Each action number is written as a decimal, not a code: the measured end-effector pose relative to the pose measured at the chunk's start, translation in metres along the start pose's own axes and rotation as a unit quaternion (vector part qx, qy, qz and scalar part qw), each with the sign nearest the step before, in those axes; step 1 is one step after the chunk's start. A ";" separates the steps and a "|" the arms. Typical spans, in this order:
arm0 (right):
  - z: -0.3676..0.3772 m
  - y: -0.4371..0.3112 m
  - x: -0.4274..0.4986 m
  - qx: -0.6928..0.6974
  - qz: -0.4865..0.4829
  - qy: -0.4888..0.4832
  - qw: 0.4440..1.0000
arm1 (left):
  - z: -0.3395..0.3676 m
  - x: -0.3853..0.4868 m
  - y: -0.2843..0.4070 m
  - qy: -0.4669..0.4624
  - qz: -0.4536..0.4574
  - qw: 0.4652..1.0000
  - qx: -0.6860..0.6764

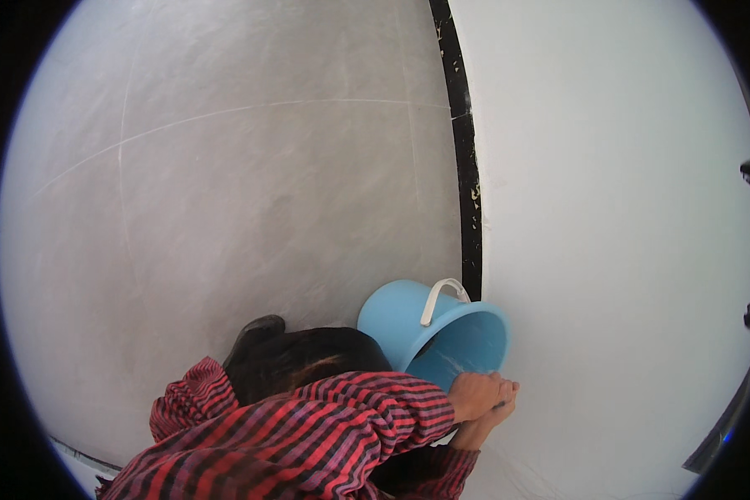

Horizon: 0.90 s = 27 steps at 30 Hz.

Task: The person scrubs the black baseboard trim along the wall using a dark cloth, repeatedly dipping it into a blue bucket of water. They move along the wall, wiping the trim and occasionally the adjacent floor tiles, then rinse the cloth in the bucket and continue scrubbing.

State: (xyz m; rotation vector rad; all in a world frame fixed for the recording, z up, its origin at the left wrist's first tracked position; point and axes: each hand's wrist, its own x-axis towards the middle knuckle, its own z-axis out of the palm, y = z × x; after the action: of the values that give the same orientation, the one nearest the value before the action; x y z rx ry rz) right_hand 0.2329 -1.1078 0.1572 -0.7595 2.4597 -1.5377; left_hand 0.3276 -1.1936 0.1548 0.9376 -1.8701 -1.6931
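My left hand [474,395] and my right hand [489,421] are pressed together at the near rim of a light blue plastic bucket [384,319]. Their fingers are curled against each other, and whatever may lie between them is hidden. The bucket leans over so that its mouth faces the white wall side, with its white handle [435,299] folded up over the far rim. Pale streaks, perhaps water, show inside it, along with a dark patch near the left inner wall.
Grey tiled floor [275,187] with pale joints spreads to the left. A chipped black skirting strip [465,150] borders a white wall [600,219] on the right. My dark-clad leg [312,350] and dark shoe [265,326] are beside the bucket. Dark objects edge the far right.
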 end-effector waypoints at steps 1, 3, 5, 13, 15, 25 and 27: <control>-0.002 -0.002 -0.002 -0.002 -0.003 -0.004 1.000 | 0.000 -0.001 0.000 -0.007 0.008 1.000 0.008; -0.006 -0.001 -0.007 0.002 0.003 -0.010 1.000 | 0.002 -0.003 -0.001 0.003 0.028 1.000 0.003; -0.011 0.000 -0.011 0.007 0.007 -0.021 1.000 | 0.003 -0.005 -0.002 -0.002 0.035 0.999 0.003; -0.017 -0.019 0.007 0.227 0.075 -0.199 0.950 | 0.009 -0.018 0.010 -0.006 0.017 0.999 0.036; -0.017 -0.030 0.019 0.409 0.225 -0.149 0.872 | 0.018 -0.021 0.016 -0.007 -0.060 0.998 -0.023; -0.149 -0.019 0.076 -0.262 -0.128 -0.128 0.948 | 0.029 0.004 -0.012 0.094 -0.080 0.983 -0.135; -0.214 0.014 0.082 -0.221 -0.032 -0.069 0.972 | 0.017 0.016 -0.009 0.059 -0.040 0.989 -0.126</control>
State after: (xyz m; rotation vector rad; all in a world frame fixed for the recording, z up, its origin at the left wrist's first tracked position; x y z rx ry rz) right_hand 0.0776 -0.9710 0.2570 -0.9813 2.7212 -0.9158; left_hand 0.3062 -1.1940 0.1417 0.9948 -1.5178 -1.8270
